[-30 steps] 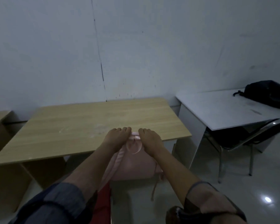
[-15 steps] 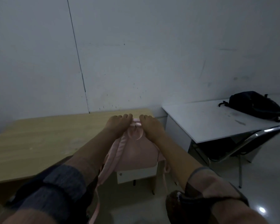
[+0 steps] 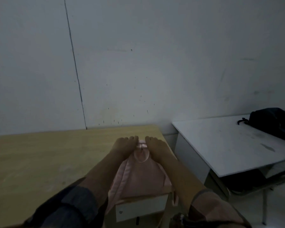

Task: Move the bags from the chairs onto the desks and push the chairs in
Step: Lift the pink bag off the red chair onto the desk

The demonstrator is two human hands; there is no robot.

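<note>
A pale pink backpack [image 3: 138, 178] hangs from both my hands over the near right corner of the wooden desk [image 3: 39, 162]. My left hand [image 3: 124, 146] and my right hand [image 3: 155, 148] are side by side, both closed on the bag's top handle. The bag's lower part lies at the desk's front edge; whether it rests on the top I cannot tell. A black backpack [image 3: 273, 123] lies on the white desk [image 3: 220, 148] at the right. A dark chair [image 3: 253, 181] with a metal frame is tucked under that white desk.
A grey wall [image 3: 138, 63] stands straight behind both desks. A narrow gap separates the wooden desk from the white one. Pale glossy floor [image 3: 283, 199] shows at the lower right.
Both hands have carried the pink backpack up and forward, from below the desk's front edge to over its near right corner. The red seat seen earlier is out of view.
</note>
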